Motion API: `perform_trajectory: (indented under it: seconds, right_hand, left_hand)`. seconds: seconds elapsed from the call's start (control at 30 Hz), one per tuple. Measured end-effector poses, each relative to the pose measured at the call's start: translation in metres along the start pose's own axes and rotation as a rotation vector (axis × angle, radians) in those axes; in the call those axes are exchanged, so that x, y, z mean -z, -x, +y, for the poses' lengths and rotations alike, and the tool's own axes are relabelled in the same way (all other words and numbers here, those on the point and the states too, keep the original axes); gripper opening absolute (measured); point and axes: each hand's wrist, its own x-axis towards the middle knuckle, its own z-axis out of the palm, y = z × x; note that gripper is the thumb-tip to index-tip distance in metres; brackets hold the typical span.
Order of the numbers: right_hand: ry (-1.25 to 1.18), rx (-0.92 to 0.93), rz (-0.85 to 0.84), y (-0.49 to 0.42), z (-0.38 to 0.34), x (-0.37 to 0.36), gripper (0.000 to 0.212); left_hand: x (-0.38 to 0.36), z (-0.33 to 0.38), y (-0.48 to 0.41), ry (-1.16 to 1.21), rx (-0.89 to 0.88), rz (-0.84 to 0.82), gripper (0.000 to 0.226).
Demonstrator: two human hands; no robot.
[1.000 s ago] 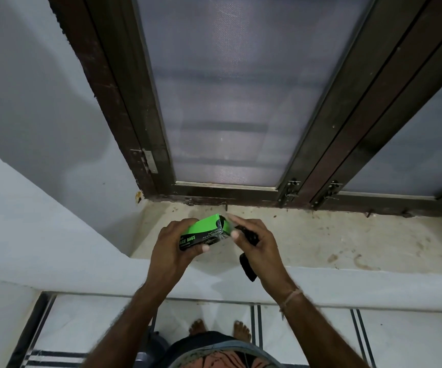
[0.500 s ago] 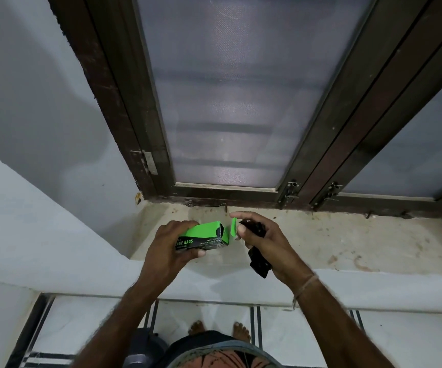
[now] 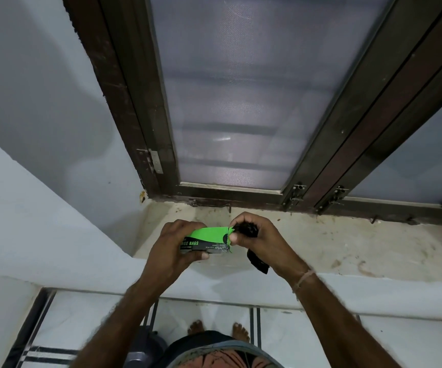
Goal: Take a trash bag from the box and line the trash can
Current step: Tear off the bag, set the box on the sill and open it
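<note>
While the person stood at the window sill, the left hand held a small carton of garbage bags above the sill's near edge, close to the middle of the view. The carton lay with its long axis running roughly nine o'clock to three o'clock, its open end pointing toward three o'clock. It was a slim cardboard box, bright green on top and black along the printed side, where white letters read "BAGS". The left fingers were curled around its far end, thumb pressed against the near side.

The right hand met the carton's open end, thumb and forefinger pinched on the green end flap, while the remaining fingers were closed over a crumpled black trash bag. A folded strip of the same thin, glossy plastic hung out of the palm toward five o'clock. A thread band circled the right wrist.

The sill was pale, stained stone. Beyond it at twelve o'clock stood a dark brown frame with grey mesh panels. Bare feet showed on white tiles at six o'clock.
</note>
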Motion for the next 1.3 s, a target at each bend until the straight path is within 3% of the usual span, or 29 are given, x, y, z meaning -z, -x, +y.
perform_trajectory:
  seconds: [0.2, 0.4, 0.63, 0.83, 1.3]
  right_hand:
    - [-0.029, -0.011, 0.015, -0.002, 0.005, -0.004, 0.007]
    - [-0.187, -0.025, 0.21, 0.003, 0.02, -0.025, 0.01]
    - [-0.251, -0.075, 0.189, 0.002, 0.032, -0.032, 0.023]
    - [-0.204, -0.02, 0.272, -0.004, 0.035, -0.034, 0.029]
    - [-0.246, -0.067, 0.212, -0.009, 0.044, -0.034, 0.032]
  left_hand:
    - [-0.003, -0.001, 0.003, -0.009, 0.023, 0.014, 0.055]
    - [-0.007, -0.002, 0.001, -0.011, 0.068, 0.048, 0.056]
    - [-0.011, -0.012, -0.002, -0.096, 0.132, 0.049, 0.058]
    - [-0.015, -0.014, -0.013, -0.111, 0.131, 0.028, 0.058]
    - [-0.024, -0.02, -0.017, -0.163, 0.197, 0.052, 0.057]
